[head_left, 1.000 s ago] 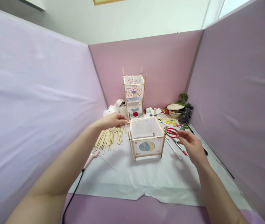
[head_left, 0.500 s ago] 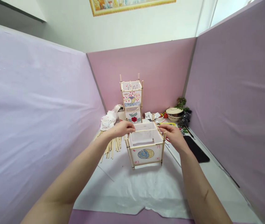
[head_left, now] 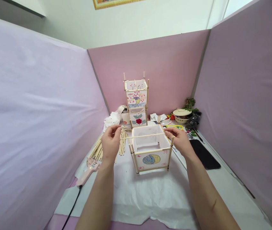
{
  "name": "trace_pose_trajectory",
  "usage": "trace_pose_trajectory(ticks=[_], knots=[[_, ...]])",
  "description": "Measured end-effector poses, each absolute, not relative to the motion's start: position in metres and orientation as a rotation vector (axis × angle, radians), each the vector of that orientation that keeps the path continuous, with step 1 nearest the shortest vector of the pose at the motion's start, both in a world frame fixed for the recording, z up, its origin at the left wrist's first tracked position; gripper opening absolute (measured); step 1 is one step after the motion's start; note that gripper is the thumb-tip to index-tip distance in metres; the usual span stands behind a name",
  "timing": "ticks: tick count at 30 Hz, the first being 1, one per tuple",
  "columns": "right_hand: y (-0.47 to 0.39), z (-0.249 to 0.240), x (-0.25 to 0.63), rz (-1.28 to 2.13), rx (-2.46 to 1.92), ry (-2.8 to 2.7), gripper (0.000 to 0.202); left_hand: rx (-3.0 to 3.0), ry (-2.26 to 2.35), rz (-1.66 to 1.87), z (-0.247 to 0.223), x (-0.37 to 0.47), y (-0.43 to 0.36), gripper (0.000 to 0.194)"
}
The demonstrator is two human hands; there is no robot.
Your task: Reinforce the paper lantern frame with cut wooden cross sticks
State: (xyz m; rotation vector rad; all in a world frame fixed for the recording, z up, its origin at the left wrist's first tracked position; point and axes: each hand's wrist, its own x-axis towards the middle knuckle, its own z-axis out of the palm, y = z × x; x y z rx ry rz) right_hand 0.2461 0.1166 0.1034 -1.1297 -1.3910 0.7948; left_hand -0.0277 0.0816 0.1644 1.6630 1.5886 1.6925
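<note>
Working over the white sheet (head_left: 136, 195) that covers much of the surface (head_left: 139, 224), I have the pink corded tool (head_left: 85, 176) lying nearest, off to my left, its black cord (head_left: 72, 206) trailing toward me. Ahead, in the middle, the box frame (head_left: 151, 159) stands upright with its top open; its front panel carries a round blue-and-yellow drawing with small red marks at the corners. Of my hands, the left hand (head_left: 110, 142) is closed on one end of the thin stick (head_left: 143, 136), out past the left side of the frame. The stick spans the open top to the right rim, where the right hand (head_left: 179, 139) has its fingers curled in; I cannot tell from here whether they pinch the stick or only touch the rim. A loose heap of sticks (head_left: 97, 149) spreads beyond the tool, and a black flat slab (head_left: 205, 154) lies to the right of my right hand. Farther back, crumpled white material (head_left: 112, 119) sits on the left, a taller stacked frame (head_left: 137, 99) with a red flower on its lower panel rises behind the box frame, and a lidded bowl (head_left: 181, 120) rests on the right beside greenery (head_left: 190, 103). Behind them all is the pink partition (head_left: 169, 67).
</note>
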Motion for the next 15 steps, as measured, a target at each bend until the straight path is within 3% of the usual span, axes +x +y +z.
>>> trace_pose_trajectory(ticks=[3, 8, 15], knots=[[0.112, 0.106, 0.251, 0.843, -1.168, -1.393, 0.034, 1.423, 1.68, 1.678, 0.144, -0.028, 0.072, 0.019], [0.104, 0.113, 0.264, 0.937, -1.248, -1.344, 0.033, 1.319, 1.526, 1.261, 0.125, -0.025, 0.065, 0.015], [0.087, 0.127, 0.258, 0.954, -1.333, -1.617, 0.034, 1.165, 1.212, 1.191, 0.127, -0.02, 0.065, 0.054]])
